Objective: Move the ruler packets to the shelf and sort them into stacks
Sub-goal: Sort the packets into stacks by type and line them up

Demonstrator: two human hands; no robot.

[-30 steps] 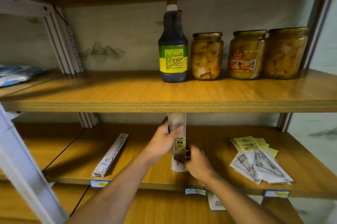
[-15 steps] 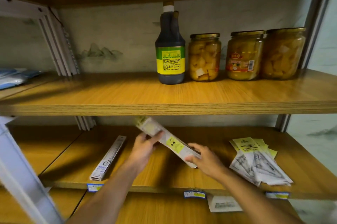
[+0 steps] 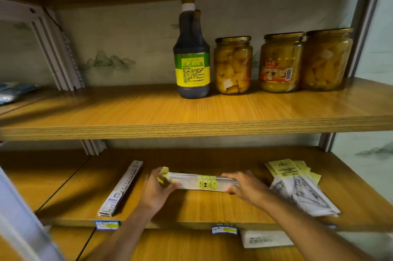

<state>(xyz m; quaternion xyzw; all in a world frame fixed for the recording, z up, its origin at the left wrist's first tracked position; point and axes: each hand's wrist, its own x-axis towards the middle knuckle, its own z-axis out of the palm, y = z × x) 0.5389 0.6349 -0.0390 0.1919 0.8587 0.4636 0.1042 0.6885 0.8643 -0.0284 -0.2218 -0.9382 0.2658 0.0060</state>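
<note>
A bundle of clear ruler packets with yellow labels [image 3: 202,182] lies level, left to right, just above the middle of the lower wooden shelf [image 3: 191,209]. My left hand [image 3: 158,186] grips its yellow-topped left end. My right hand [image 3: 244,186] holds its right end, fingers curled over it. A separate ruler packet with a blue-and-white label [image 3: 122,189] lies diagonally on the shelf to the left. A fanned pile of set-square packets with yellow headers [image 3: 297,186] lies to the right, close to my right wrist.
The upper shelf [image 3: 191,124] overhangs the lower one and carries a dark sauce bottle [image 3: 192,58] and three jars of yellow fruit [image 3: 280,63]. Grey metal uprights [image 3: 59,52] stand at the left and right. Price tags [image 3: 224,230] line the lower shelf's front edge.
The bundle has turned from upright through a slant to lying level, and has come down close to the lower shelf. Both hands stay on its ends.
</note>
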